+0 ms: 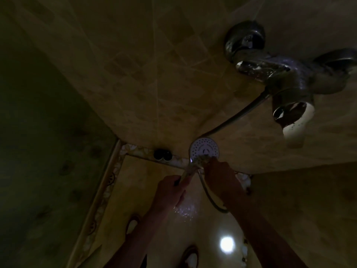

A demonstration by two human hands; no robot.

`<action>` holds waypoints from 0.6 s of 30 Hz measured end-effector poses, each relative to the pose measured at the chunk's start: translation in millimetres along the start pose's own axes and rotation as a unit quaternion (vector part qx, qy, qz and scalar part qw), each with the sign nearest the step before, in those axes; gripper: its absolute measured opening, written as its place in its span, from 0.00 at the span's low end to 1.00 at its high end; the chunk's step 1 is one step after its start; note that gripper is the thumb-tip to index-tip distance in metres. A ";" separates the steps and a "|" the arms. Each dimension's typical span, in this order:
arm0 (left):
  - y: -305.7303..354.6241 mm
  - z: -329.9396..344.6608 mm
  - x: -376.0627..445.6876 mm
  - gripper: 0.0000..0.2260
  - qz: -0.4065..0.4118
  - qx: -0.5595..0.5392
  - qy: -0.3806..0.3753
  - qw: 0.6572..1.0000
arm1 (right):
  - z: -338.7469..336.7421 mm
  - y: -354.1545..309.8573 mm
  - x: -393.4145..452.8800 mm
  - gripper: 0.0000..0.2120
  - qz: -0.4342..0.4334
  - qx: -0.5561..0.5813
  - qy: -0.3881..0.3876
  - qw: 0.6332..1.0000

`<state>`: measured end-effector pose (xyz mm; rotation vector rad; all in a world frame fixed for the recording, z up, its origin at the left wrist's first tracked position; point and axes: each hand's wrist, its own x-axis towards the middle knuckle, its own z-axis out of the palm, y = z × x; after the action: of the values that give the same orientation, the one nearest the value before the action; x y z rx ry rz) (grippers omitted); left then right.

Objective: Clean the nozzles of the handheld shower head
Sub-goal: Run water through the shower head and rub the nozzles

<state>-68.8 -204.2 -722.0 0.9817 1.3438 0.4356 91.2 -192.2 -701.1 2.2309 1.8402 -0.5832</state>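
Both forearms are reaching up from the bottom edge into a very dim tiled shower corner. My left hand is curling its fingers around the slim metal handle of the handheld shower head, gripping it from below. That round white face, dotted with rings of small nozzles, is tilting toward me, low against the back wall where it meets a mosaic border strip. My right hand is pressing something small and rough-looking against the lower edge of the face; its fingers are bunching there, but in this gloom I cannot tell what it is or how tightly they are closing. A ribbed metal hose is curving from behind the head up to the chrome mixer tap at upper right, and a second loop is hanging between my wrists. Beige diagonal wall tiles are filling the upper view. Water droplets are glinting on the glossy surface below, beside a bright round light reflection.
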 end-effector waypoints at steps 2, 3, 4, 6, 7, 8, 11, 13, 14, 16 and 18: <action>-0.1 -1.1 -0.2 0.20 0.004 0.005 -0.001 1.000 | -7.1 1.2 8.7 0.14 -0.026 -0.028 0.061 0.997; -0.6 -1.8 -0.3 0.20 0.006 0.004 -0.002 1.000 | -10.3 4.2 13.2 0.18 -0.042 -0.057 0.059 0.996; -1.0 -2.5 -0.5 0.20 0.008 0.005 -0.002 1.000 | -5.5 14.0 18.5 0.19 -0.059 -0.096 0.078 0.991; -0.8 -3.5 -1.9 0.20 0.012 0.013 -0.004 1.000 | 0.8 27.0 18.8 0.18 -0.058 -0.114 0.054 0.990; -0.5 -3.4 -2.3 0.20 0.013 0.016 -0.005 1.000 | -5.4 25.7 10.1 0.17 -0.051 -0.121 0.026 0.991; -0.3 -3.1 -2.1 0.20 0.012 0.016 -0.004 1.000 | -9.7 25.0 4.5 0.17 -0.054 -0.156 0.021 0.986; 1.5 -1.5 -1.9 0.20 0.003 -0.001 -0.002 1.000 | -7.1 19.5 -8.3 0.14 -0.070 -0.097 -0.021 0.993; 3.1 0.4 -2.7 0.19 -0.003 -0.015 -0.004 1.000 | 2.6 13.5 -11.7 0.21 -0.087 -0.072 -0.030 0.993; 4.5 1.1 -3.5 0.19 -0.005 -0.019 -0.003 1.000 | 8.5 14.2 -8.3 0.23 -0.094 -0.080 -0.009 0.992; 6.9 0.9 -4.7 0.20 -0.002 -0.004 -0.003 1.000 | 4.5 11.9 -2.5 0.22 -0.108 -0.154 0.049 0.981; 9.0 -1.0 -6.7 0.21 0.013 0.026 -0.012 1.000 | -1.6 17.3 10.5 0.24 -0.099 -0.161 0.037 0.981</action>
<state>-68.9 -204.0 -710.7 1.0448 1.3288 0.4086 109.9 -185.7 -705.8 1.8986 2.0403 -0.2124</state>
